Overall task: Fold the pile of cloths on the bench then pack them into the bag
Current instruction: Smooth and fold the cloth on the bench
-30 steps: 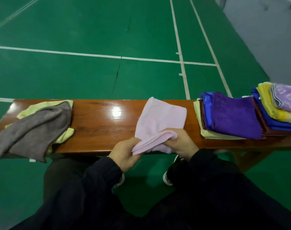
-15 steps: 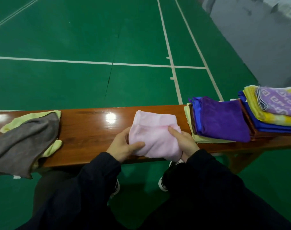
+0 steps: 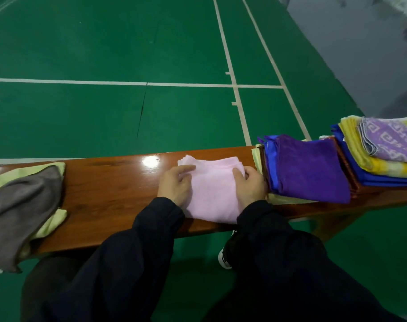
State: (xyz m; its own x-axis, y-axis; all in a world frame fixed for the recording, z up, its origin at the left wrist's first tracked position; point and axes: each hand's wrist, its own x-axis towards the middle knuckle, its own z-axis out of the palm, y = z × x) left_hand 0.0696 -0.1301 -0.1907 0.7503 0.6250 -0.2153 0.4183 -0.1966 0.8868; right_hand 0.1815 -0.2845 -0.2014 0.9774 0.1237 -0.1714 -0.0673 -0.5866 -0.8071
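Head view: our left hand [image 3: 174,183] and right hand [image 3: 250,187] press relaxed, nearly straight fingers on the folded pink cloth [image 3: 213,191]. It lies flat on the bench [image 3: 109,194], just beside the purple cloth [image 3: 311,168].

1. The folded cloth [image 3: 214,189] under the hands is plain pale pink.
2. The bench [image 3: 109,194] is glossy reddish-brown wood with darker grain.
3. On the left, a grey-brown cloth [image 3: 19,212] lies over a pale yellow-green one [image 3: 51,223].
4. On the right, the top cloth [image 3: 311,168] is deep purple, over royal blue.
5. The far-right towel [image 3: 392,142] is lilac with a white key pattern, above yellow and blue layers.
6. The floor [image 3: 105,43] is green with white lines.
7. The sleeves [image 3: 132,252] are black.
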